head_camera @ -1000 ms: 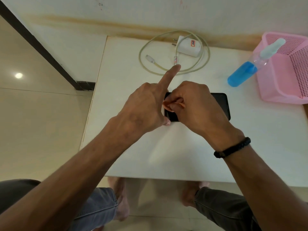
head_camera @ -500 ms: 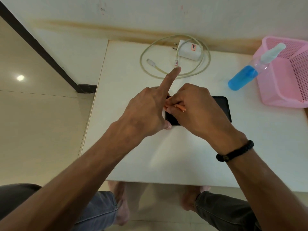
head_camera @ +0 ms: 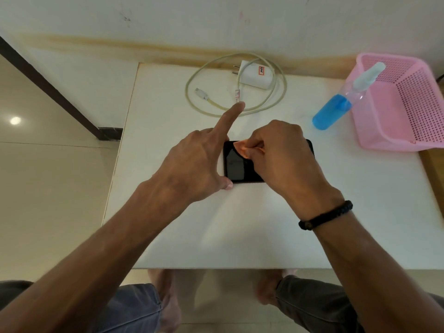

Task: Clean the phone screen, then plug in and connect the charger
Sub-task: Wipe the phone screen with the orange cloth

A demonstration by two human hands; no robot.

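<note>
Two jobs make up this task, and I judge I am only partway through the first. The phone [head_camera: 236, 164] lies flat on the white desk [head_camera: 216, 227] in front of me, screen up. My right hand [head_camera: 283, 159] pinches a small orange cloth [head_camera: 242, 149] between curled fingers and presses it on the glass near the far left corner. My left hand [head_camera: 192, 167] steadies the phone's left end, thumb at the near corner, index finger pointing straight out toward the cable; whether its other fingers curl round the edge I cannot tell. The charger [head_camera: 255, 74] sits untouched at the far edge of the desk, its cable [head_camera: 278, 97] looped around it, prongs bare and the free connector [head_camera: 201, 93] lying loose inside the loop, so plugging in and connecting are all left to do. A spray bottle [head_camera: 336, 108] of blue liquid leans against the pink basket [head_camera: 396, 131] to my right.
</note>
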